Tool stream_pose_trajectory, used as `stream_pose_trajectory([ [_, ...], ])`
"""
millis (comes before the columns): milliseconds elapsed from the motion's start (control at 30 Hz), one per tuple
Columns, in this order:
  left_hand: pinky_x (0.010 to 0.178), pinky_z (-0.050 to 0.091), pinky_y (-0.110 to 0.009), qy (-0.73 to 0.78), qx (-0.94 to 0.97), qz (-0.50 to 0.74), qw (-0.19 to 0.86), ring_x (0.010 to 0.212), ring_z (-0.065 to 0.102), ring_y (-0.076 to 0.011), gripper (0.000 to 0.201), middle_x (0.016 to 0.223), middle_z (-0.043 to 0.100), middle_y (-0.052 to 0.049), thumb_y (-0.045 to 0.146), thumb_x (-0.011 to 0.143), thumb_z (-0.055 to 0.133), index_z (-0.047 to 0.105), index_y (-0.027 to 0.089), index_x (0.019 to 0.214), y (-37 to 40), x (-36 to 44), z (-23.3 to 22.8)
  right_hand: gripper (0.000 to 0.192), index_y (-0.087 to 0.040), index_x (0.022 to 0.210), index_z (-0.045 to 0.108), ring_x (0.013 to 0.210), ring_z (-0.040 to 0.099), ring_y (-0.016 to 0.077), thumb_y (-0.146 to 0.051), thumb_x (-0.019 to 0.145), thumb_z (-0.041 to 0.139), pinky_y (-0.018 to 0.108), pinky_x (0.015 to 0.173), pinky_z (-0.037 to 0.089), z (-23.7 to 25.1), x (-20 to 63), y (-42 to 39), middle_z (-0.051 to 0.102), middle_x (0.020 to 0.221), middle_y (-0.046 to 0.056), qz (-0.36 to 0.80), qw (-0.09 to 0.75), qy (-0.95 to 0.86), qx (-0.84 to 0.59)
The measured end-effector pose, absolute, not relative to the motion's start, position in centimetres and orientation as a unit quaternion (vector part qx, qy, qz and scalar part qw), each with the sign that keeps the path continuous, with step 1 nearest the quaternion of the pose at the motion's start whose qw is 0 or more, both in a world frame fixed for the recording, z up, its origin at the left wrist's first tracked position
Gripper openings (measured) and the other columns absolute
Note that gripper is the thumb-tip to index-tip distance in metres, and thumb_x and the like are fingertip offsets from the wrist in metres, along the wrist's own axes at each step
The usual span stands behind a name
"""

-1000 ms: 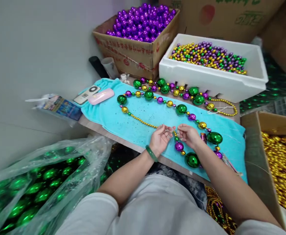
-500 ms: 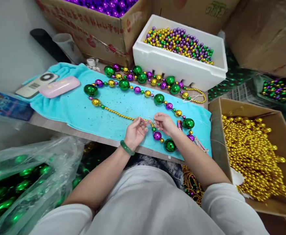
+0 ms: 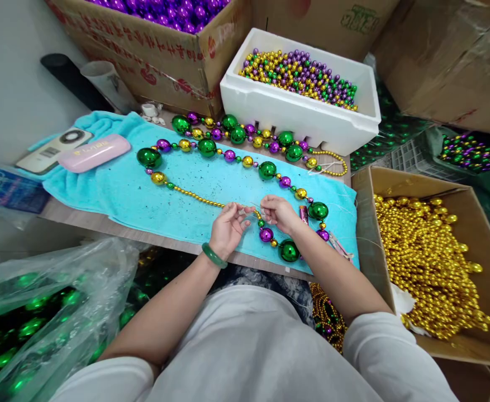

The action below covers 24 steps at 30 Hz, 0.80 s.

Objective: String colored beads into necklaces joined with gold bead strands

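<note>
A long bead necklace (image 3: 228,156) of green, purple and gold balls lies in a loop on a turquoise towel (image 3: 119,195). My left hand (image 3: 228,226) and my right hand (image 3: 280,213) meet over the near part of the loop, fingers pinched on the thin thread and small gold beads between them. A green bangle sits on my left wrist. Just right of my right hand lie a purple ball, a big green ball (image 3: 289,250) and a small red lighter-like thing (image 3: 303,214).
A white foam box (image 3: 303,120) of small mixed beads stands behind the towel, with a carton of purple balls (image 3: 165,56) to its left. A carton of gold beads (image 3: 433,262) is at the right, a bag of green balls (image 3: 39,312) at the lower left. A pink case (image 3: 94,152) and remote lie on the towel's left.
The view has swung right and down, bringing the gold bead carton into sight. My hands stay together on the thread, with only slight finger movement.
</note>
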<state>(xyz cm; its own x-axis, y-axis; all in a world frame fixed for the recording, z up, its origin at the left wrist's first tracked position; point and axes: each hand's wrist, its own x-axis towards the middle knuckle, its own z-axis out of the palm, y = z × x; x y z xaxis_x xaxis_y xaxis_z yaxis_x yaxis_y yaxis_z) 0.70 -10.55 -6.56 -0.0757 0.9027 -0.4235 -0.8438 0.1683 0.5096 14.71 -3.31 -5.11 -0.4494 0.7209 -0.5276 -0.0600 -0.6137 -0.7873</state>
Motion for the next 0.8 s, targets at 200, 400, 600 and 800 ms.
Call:
stream_pose_trajectory([
  [200, 0.069, 0.050, -0.022, 0.337, 0.058, 0.627, 0.700, 0.108, 0.061, -0.0185, 0.016, 0.118, 0.064, -0.010, 0.021, 0.086, 0.054, 0.052, 0.016, 0.071, -10.7, 0.5, -6.2, 0.026, -0.020, 0.066, 0.043, 0.035, 0.038, 0.0058, -0.024, 0.059, 0.067, 0.015, 0.031, 0.014, -5.4, 14.9, -3.4, 0.040, 0.046, -0.008, 0.779, 0.243, -0.355, -0.456],
  [400, 0.057, 0.045, -0.020, 0.390, 0.090, 0.605, 0.688, 0.087, 0.065, -0.0158, 0.015, 0.082, 0.066, -0.004, 0.027, 0.083, 0.058, 0.051, 0.018, 0.073, -10.7, 0.7, -6.4, 0.028, -0.019, 0.065, 0.042, 0.034, 0.038, 0.0058, -0.025, 0.057, 0.069, 0.015, 0.030, 0.014, -5.3, 15.2, -3.3, 0.040, 0.045, -0.008, 0.771, 0.246, -0.362, -0.462],
  [600, 0.054, 0.035, -0.024, 0.543, 0.460, 0.399, 0.578, 0.056, 0.048, -0.0113, 0.027, 0.056, 0.055, 0.000, 0.032, 0.080, 0.056, 0.054, 0.018, 0.057, -10.8, 0.1, -7.4, 0.024, -0.019, 0.065, 0.043, 0.033, 0.033, 0.0044, -0.020, 0.056, 0.065, 0.014, 0.032, 0.013, -4.9, 15.4, -3.0, 0.036, 0.043, -0.009, 0.769, 0.254, -0.361, -0.463],
  [800, 0.059, 0.034, -0.027, 0.569, 0.542, 0.347, 0.512, 0.055, 0.045, -0.0132, 0.032, 0.053, 0.052, 0.001, 0.034, 0.081, 0.048, 0.051, 0.019, 0.052, -10.2, -0.1, -7.6, 0.024, -0.019, 0.063, 0.044, 0.032, 0.035, 0.0052, -0.019, 0.057, 0.067, 0.015, 0.031, 0.017, -3.9, 15.7, -2.2, 0.038, 0.042, -0.008, 0.738, 0.237, -0.395, -0.493],
])
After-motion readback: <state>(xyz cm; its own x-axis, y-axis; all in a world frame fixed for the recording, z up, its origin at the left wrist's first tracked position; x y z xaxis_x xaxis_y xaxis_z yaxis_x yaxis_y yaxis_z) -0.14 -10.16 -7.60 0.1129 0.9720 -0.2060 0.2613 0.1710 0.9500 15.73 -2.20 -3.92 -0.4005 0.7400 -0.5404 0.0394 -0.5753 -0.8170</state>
